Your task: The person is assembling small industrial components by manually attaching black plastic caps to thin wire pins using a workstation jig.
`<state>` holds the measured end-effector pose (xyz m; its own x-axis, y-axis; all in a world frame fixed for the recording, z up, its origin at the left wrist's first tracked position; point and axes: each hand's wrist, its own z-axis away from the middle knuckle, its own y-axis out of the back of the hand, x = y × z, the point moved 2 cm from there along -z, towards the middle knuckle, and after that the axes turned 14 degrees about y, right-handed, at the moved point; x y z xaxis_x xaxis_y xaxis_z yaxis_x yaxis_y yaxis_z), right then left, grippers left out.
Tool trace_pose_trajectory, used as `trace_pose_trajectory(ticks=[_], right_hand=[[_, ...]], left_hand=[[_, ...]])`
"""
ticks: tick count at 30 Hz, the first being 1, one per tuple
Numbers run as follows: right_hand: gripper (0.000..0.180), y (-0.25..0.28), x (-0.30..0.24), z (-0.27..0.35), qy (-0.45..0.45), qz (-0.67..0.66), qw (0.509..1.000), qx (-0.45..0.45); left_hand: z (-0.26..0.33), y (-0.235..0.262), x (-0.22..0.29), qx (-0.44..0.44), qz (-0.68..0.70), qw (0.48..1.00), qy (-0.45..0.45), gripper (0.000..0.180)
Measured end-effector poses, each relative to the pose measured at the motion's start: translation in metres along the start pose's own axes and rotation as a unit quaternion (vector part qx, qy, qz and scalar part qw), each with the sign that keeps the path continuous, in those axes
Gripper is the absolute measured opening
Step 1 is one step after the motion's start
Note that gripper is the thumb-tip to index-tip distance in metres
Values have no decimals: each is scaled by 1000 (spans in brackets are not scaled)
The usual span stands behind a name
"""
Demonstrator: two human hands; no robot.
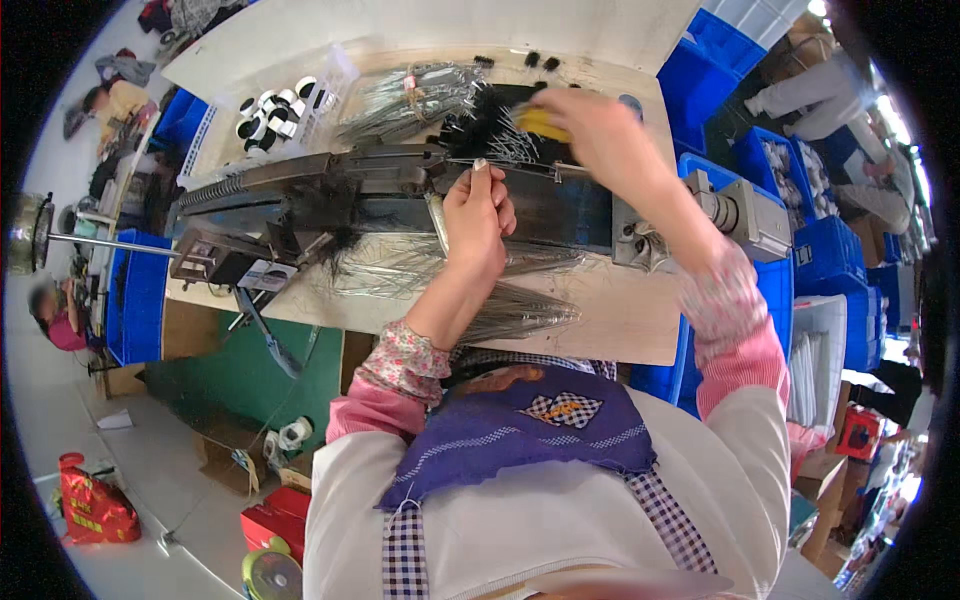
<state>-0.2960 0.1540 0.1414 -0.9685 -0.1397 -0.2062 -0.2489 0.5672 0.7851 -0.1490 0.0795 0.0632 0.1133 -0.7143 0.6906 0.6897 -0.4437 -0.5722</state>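
Observation:
My left hand (478, 218) is closed in a pinch at the middle of a long dark metal machine (390, 172), thumb uppermost. A thin metal wire (520, 163) runs along the machine at its fingertips. My right hand (592, 122) is farther right, smeared by motion, above a pile of black-bristled brushes (478, 122) with wire stems. Something yellow (543, 122) shows at its fingers; whether it is held or worn I cannot tell. A bundle of silvery wires (405, 103) lies beyond the machine, and more loose wires (510, 312) lie on its near side.
A white basket (335, 88) of black-and-white rolls stands at the back left. A grey clamp-like block (755, 222) sits at the machine's right end. Blue crates (690, 75) flank the wooden table (635, 320). A red bag (95, 500) is on the floor; other people are farther off.

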Motion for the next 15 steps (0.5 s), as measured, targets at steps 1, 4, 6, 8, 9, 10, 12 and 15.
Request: trace_pose_trajectory(ticks=[1,4,6,8,9,10,12,15], right_hand=[[25,-28,15,-7,55,16,997,-57],[25,-53,-3,-28,-44,-158,962,-221],[28,-45,-5,-29,-110,-268,928,-235],[28,-37,-2,-27,-138,-312,910,-234],[27,-36,4,-25,-139,-347,900,-226],[27,-36,6,-25,-174,-390,877,-218],[29,-38,14,-34,-213,-436,843,-232],[32,-41,16,-40,-224,-410,830,-306]], left_hand=[[1,-3,0,-10,-4,1000,1,21],[4,-2,-1,6,6,1000,23,21],[6,-1,0,2,9,1000,22,21],[6,-1,-1,1,12,1000,20,24],[6,-5,-1,3,16,1000,27,24],[6,-4,1,-5,22,1000,19,26],[-2,6,7,-49,-38,998,-6,37],[-6,3,-3,-84,-11,995,48,53]])
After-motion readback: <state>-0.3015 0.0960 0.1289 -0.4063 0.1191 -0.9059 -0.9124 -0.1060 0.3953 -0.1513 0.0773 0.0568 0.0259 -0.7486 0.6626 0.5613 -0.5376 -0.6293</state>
